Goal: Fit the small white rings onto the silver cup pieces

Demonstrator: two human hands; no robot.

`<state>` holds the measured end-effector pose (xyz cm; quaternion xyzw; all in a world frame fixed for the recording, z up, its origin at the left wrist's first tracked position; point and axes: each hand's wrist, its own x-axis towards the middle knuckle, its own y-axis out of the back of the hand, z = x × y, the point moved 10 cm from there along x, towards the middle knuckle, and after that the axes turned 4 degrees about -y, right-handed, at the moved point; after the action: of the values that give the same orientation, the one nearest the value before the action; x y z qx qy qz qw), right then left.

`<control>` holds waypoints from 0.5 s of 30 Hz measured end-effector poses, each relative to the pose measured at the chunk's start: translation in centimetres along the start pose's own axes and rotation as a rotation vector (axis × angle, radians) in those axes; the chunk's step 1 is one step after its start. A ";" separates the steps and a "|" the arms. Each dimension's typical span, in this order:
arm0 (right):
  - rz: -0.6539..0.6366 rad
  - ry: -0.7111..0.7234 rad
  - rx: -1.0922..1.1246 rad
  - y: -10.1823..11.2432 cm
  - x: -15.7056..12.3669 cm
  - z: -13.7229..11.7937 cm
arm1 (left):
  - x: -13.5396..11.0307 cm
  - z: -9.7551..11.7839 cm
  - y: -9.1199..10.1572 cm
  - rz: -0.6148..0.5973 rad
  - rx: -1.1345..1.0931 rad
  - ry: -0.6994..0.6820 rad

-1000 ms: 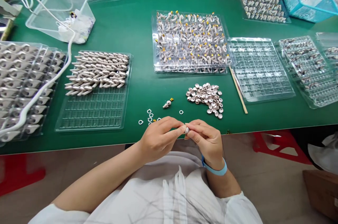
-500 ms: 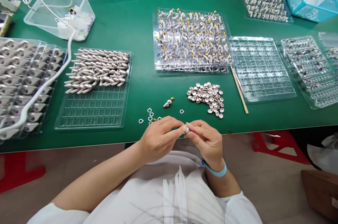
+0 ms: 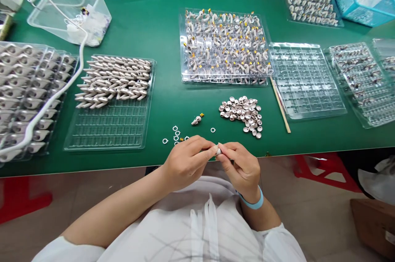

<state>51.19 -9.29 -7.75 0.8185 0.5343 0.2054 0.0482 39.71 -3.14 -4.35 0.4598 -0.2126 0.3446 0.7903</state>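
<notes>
Fingertips of my left hand [image 3: 189, 159] and my right hand [image 3: 242, 165] meet at the table's front edge. Both pinch one small pale rounded part [image 3: 219, 151], mostly hidden by the fingers; it resembles an earbud shell. Beyond them lies a loose earbud piece [image 3: 196, 120] with a gold-coloured tab. Several small white rings [image 3: 165, 141] lie by my left hand, and a single white ring [image 3: 213, 130] sits farther right. Past my right hand is a heap of small round metallic-beige caps [image 3: 242, 110].
A clear tray [image 3: 225, 77] of earbud pieces with gold tabs stands ahead. Left are a tray [image 3: 105, 130] of beige shells, a white cable [image 3: 55, 96] and a clear bin [image 3: 46, 11]. Right are a thin wooden stick [image 3: 282, 110], an unfilled clear tray [image 3: 308, 81] and a blue basket [image 3: 354, 9].
Both hands stay at the same spot. The right fingers have shifted slightly around the small part, which shows a little differently between the fingertips.
</notes>
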 end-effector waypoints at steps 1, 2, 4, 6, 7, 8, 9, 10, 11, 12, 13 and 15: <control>0.002 0.009 -0.014 0.0 0.0 -0.2 | 0.0 0.0 0.0 0.006 0.003 -0.004; 0.006 0.017 -0.027 0.0 0.0 -0.3 | 0.0 0.1 0.0 0.008 0.002 -0.009; 0.014 0.024 -0.040 0.1 -0.1 -0.4 | 0.0 0.1 0.0 0.007 -0.004 -0.014; 0.019 0.002 -0.023 0.2 -0.1 -0.2 | 0.0 0.1 0.0 0.005 -0.010 -0.016; 0.016 -0.024 0.003 0.2 -0.2 0.0 | 0.0 0.2 0.0 0.005 -0.015 -0.017; 0.009 -0.063 0.045 0.2 -0.2 0.5 | 0.0 0.2 0.1 0.008 -0.020 -0.019; -0.002 -0.110 0.104 0.1 -0.3 1.1 | 0.0 0.2 0.1 0.012 -0.028 -0.024; -0.013 -0.162 0.181 -0.1 -0.3 1.7 | 0.1 0.3 0.2 0.018 -0.035 -0.030; -0.022 -0.216 0.272 -0.3 -0.4 2.4 | 0.1 0.4 0.2 0.021 -0.042 -0.036; -0.030 -0.268 0.368 -0.6 -0.5 3.1 | 0.1 0.4 0.2 0.023 -0.048 -0.042; -0.033 -0.314 0.459 -0.9 -0.6 3.7 | 0.1 0.5 0.2 0.023 -0.053 -0.047; -0.034 -0.387 0.588 -1.4 -0.8 4.6 | 0.1 0.5 0.2 0.017 -0.058 -0.050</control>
<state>51.56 -8.77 -12.61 0.8120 0.5653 -0.1172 -0.0857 39.64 -3.46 -3.92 0.4431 -0.2460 0.3335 0.7950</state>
